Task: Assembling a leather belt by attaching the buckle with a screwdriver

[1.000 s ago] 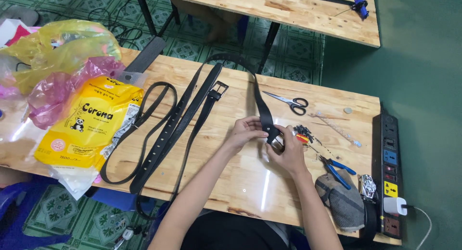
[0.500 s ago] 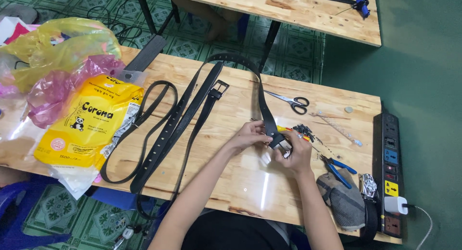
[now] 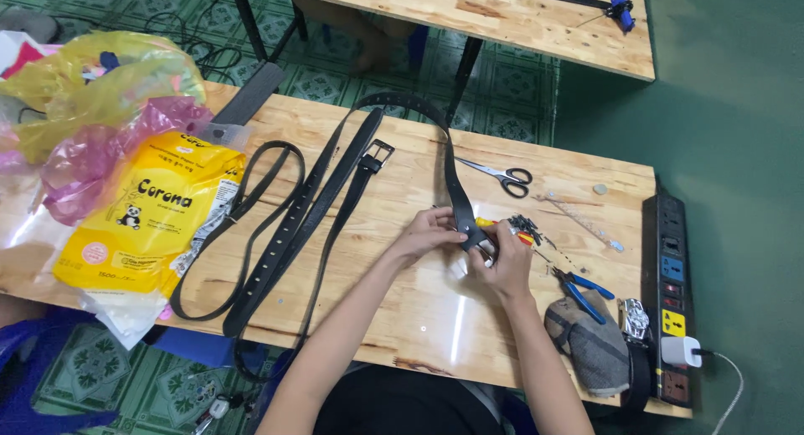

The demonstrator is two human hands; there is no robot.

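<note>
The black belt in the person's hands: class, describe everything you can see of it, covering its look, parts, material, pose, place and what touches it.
The black belt is a long, narrow strap that looks like leather, with a row of small holes showing along its arched far part. It loops up from the wooden table and curves down to the left hand and right hand, which pinch its near end together. That end is mostly hidden by the fingers, so any buckle there cannot be made out. Other black belts lie to its left.

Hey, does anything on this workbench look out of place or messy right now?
Two things: black belts droop over the table's front edge, and small dark screws lie loose and scattered beside the right hand. Nothing looks spilled or broken.
</note>
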